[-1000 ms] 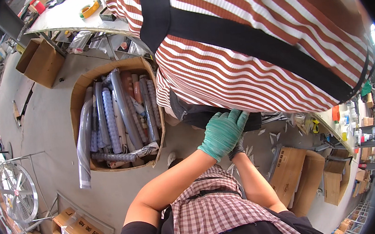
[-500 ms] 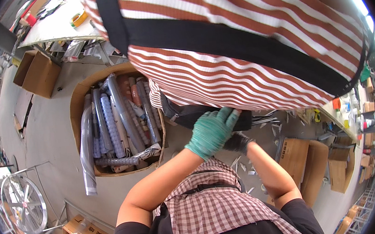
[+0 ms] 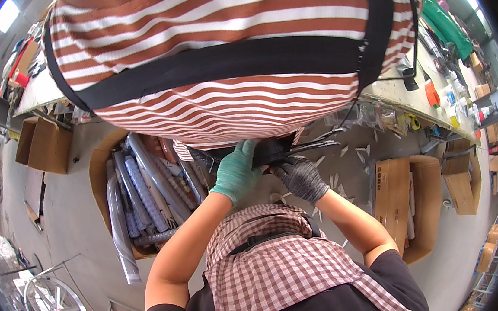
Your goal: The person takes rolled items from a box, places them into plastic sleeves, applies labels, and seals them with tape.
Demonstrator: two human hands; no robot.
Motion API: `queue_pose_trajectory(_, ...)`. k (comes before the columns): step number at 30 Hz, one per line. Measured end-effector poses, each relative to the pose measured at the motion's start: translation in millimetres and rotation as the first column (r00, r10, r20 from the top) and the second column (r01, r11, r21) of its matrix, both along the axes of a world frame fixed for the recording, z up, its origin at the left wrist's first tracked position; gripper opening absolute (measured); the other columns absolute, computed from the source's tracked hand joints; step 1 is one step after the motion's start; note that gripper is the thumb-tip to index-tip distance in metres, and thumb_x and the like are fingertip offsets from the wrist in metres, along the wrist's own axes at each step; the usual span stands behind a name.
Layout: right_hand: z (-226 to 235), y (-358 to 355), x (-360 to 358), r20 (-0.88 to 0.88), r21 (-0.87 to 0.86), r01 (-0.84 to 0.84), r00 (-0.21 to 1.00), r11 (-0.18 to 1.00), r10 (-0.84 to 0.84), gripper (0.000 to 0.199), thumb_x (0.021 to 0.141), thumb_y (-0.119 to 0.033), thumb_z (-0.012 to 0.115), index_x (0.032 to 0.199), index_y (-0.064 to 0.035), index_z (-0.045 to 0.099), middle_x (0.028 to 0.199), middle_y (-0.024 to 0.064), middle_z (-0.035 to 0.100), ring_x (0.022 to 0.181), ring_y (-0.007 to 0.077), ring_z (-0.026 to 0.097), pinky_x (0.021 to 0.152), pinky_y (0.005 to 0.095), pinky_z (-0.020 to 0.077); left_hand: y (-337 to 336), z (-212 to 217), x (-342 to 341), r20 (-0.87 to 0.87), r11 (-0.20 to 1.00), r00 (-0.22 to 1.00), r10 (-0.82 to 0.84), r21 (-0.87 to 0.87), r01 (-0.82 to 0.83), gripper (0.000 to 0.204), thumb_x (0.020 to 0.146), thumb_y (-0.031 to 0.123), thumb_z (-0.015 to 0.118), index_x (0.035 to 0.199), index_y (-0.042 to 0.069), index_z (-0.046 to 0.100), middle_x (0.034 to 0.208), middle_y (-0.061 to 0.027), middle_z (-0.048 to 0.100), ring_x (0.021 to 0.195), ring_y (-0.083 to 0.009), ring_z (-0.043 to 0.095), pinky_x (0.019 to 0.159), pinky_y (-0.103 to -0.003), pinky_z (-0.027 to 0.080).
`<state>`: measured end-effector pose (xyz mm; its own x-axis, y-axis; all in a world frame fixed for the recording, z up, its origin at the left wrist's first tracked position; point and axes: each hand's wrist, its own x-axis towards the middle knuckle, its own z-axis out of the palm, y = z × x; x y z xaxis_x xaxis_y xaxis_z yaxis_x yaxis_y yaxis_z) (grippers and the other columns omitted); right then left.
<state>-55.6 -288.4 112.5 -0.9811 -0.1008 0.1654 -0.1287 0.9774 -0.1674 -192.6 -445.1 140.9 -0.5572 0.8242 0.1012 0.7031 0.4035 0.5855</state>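
1. two hands are up at a black part (image 3: pixel 273 150) under the hem of a striped shirt (image 3: pixel 225 97); against the frame a second back, i see the shirt now fills far more of the top of the view, and the hands sit nearer the middle.
2. my left hand (image 3: pixel 235 172), in a green glove, is curled closed over the left end of the black part; earlier it lay more spread across it.
3. my right hand (image 3: pixel 300 177), in a dark grey glove, is now in plain view, fingers bent up and pinching the part's underside; earlier it was mostly hidden behind the left one.
4. thin black prongs (image 3: pixel 315 145) stick out to the right of the part, just above the right hand.
5. on the floor to the left, an open cardboard box (image 3: pixel 101 183) holds long grey and ribbed tubes (image 3: pixel 137 191) lying side by side; one clear-wrapped tube hangs over its lower edge.
6. to the right, another open cardboard box (image 3: pixel 395 191) shows flat sheets standing inside.
7. a counter (image 3: pixel 400 94) with small clutter runs along the upper right.
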Motion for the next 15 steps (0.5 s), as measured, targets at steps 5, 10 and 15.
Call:
queue_pose_trajectory(5, -13.9, 28.4, 8.3, -0.338, 0.095, -0.106, 0.932, 0.99, 0.132, 0.028, 0.073, -0.018, 0.058, 0.098, -0.0113, 0.067, 0.093, 0.0045, 0.063, 0.078, 0.0225, 0.057, 0.069, 0.0356, 0.0479, 15.9, -3.6, 12.9, 0.245, 0.993, 0.967, 0.064, 0.076, -0.085, 0.074, 0.074, 0.023, 0.072, 0.13, 0.007, 0.028, 0.114, -0.0226, 0.054, 0.092, -0.0431, 0.058, 0.076, -0.047, 0.047)
queue_pose_trajectory(10, -14.5, 25.4, 18.6, -0.517, -0.247, 0.038, 0.84, 0.968, -0.165, 0.023, 0.073, -0.015, 0.07, 0.094, -0.0086, 0.064, 0.091, 0.0066, 0.061, 0.077, 0.0239, 0.055, 0.067, 0.0338, 0.0472, 24.8, -19.6, 18.0, 0.257, 0.984, 0.966, -0.026, 0.18, -0.021, 0.073, 0.076, 0.019, 0.07, 0.132, 0.008, 0.024, 0.113, -0.0224, 0.054, 0.095, -0.043, 0.058, 0.078, -0.044, 0.047)
queue_pose_trajectory(15, -6.9, 35.6, 15.0, -0.055, -0.973, 0.045, 0.907, 0.225, -0.417, 0.052, 0.067, -0.014, 0.082, 0.109, -0.0035, 0.054, 0.095, 0.0057, 0.057, 0.084, 0.0145, 0.055, 0.073, 0.0262, 0.0465, 21.1, -21.5, 12.7, 0.265, 0.987, 0.962, -0.073, 0.158, 0.032, 0.072, 0.078, 0.019, 0.07, 0.133, 0.008, 0.025, 0.115, -0.0222, 0.054, 0.099, -0.042, 0.057, 0.082, -0.043, 0.046)
